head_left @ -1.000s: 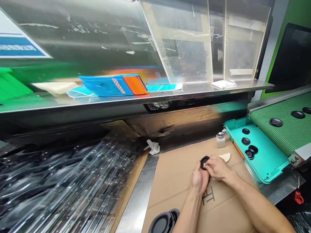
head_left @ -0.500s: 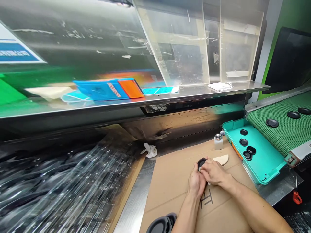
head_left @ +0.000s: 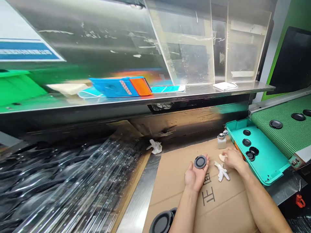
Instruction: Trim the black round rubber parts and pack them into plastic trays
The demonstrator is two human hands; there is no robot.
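My left hand [head_left: 195, 177] lies palm up over the cardboard sheet [head_left: 175, 194]. It holds a black round disc [head_left: 200, 162] with a raised ring across its fingers, thumb to the side. My right hand [head_left: 233, 158] has its fingers closed on the edge of a cream-coloured flat pad [head_left: 222, 157], mostly covered by the hand. Between my hands a crumpled white wipe [head_left: 221, 171] lies on the cardboard. Behind the right hand stands a small white bottle [head_left: 221, 142] with a metal top. Larger black round parts [head_left: 161, 221] sit beside my left forearm.
At the right, a turquoise tray [head_left: 272, 161] holds several black discs, beside a green conveyor belt [head_left: 291, 132] carrying more. Clear plastic trays [head_left: 97, 181] are piled at the left. A metal shelf [head_left: 201, 90] spans the back. Another white wipe [head_left: 155, 146] lies near the cardboard's far corner.
My hands have separated. The left keeps the black disc, turned face up; the right has moved right onto the cream pad. The white wipe now lies on the cardboard. The view has shifted slightly left.
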